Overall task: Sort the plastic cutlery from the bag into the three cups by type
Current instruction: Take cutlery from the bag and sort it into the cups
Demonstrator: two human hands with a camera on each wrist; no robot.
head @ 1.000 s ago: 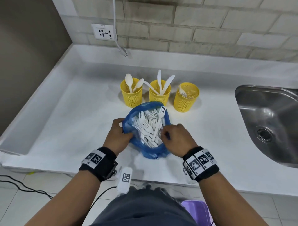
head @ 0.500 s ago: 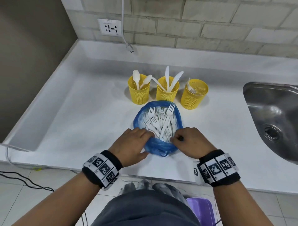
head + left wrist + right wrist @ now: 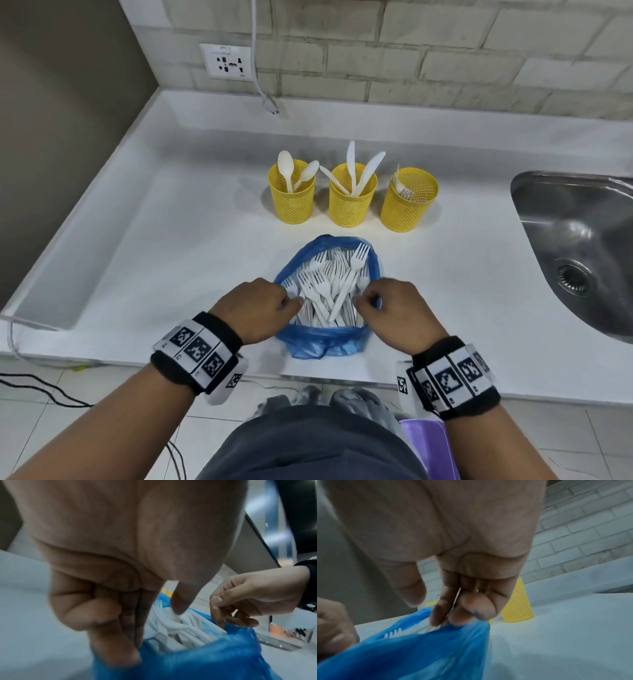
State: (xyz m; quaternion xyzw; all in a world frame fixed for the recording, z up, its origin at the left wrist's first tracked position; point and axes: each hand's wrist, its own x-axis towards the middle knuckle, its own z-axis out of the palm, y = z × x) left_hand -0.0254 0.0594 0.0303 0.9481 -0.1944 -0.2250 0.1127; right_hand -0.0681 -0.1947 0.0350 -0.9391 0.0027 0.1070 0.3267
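Observation:
A blue plastic bag (image 3: 325,342) lies open near the counter's front edge, full of white forks (image 3: 329,284). My left hand (image 3: 260,305) curls its fingers (image 3: 120,642) on the bag's left rim, and its thumb touches the forks. At the right rim, my right hand (image 3: 387,308) pinches the bag (image 3: 436,649), which peaks up at its fingertips. Behind the bag stand three yellow mesh cups. The left cup (image 3: 291,202) holds spoons, the middle cup (image 3: 352,205) holds knives and the right cup (image 3: 407,205) holds forks.
A steel sink (image 3: 575,253) is sunk into the white counter (image 3: 154,257) at the right. A wall socket (image 3: 226,61) and a hanging cable (image 3: 263,92) are at the back. The counter's raised lip runs along the left and back.
The left hand has moved from the bag's outer side onto its left rim. The bag now lies a little further from the cups, nearer me.

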